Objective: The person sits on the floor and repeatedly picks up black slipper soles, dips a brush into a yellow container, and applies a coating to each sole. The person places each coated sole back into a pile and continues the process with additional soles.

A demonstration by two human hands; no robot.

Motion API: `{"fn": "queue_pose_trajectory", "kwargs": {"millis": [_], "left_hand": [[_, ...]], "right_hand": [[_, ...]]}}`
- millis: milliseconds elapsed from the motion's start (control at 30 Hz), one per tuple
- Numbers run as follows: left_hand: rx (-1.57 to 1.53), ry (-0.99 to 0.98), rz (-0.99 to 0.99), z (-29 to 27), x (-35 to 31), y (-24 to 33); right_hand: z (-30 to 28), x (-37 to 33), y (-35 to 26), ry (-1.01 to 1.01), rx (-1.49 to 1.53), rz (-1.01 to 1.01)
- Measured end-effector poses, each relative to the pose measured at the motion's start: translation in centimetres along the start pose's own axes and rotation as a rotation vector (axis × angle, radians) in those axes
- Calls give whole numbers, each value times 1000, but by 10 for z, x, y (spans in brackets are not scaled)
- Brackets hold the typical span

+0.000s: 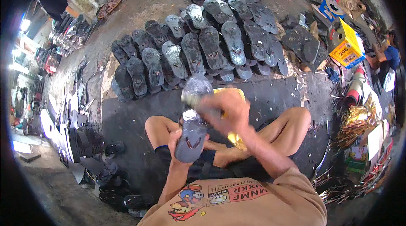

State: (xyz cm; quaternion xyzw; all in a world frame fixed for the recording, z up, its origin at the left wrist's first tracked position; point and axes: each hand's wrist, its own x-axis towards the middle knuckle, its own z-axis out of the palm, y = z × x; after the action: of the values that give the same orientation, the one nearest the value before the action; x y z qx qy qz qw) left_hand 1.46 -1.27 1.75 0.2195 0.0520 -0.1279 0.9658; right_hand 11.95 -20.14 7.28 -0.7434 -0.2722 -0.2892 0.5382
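My left hand (174, 142) grips a black flip-flop sole (189, 145) from below and at its sides, over my crossed legs. The sole's near end has a V-shaped mark with small reddish spots; its far end looks wet and shiny. Across that far end is my right hand (226, 110), smeared by motion, its fingers curled. Whatever the fingers hold is too blurred to name. Something yellow shows behind this hand, and a gold-yellow piece (237, 141) is at the wrist. Beyond my hands lie rows of similar black soles (211, 46), some with glossy grey patches.
I sit on a dark mat (127, 118). A yellow box (347, 44) stands at the right, near black scraps (302, 44) and a bundle of golden strips (359, 114). More footwear (82, 139) is piled at the left. Another person (388, 57) is at the far right.
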Motion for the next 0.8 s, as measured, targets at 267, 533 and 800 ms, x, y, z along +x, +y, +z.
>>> {"fn": "queue_pose_trajectory", "kwargs": {"millis": [267, 533, 800], "left_hand": [[51, -38, 63, 15, -6, -3], [524, 43, 73, 11, -2, -5], [1238, 217, 298, 48, 42, -3]], "right_hand": [[-42, 37, -5, 119, 96, 454], [-67, 62, 26, 251, -36, 470], [-38, -40, -54, -268, 107, 151]]}}
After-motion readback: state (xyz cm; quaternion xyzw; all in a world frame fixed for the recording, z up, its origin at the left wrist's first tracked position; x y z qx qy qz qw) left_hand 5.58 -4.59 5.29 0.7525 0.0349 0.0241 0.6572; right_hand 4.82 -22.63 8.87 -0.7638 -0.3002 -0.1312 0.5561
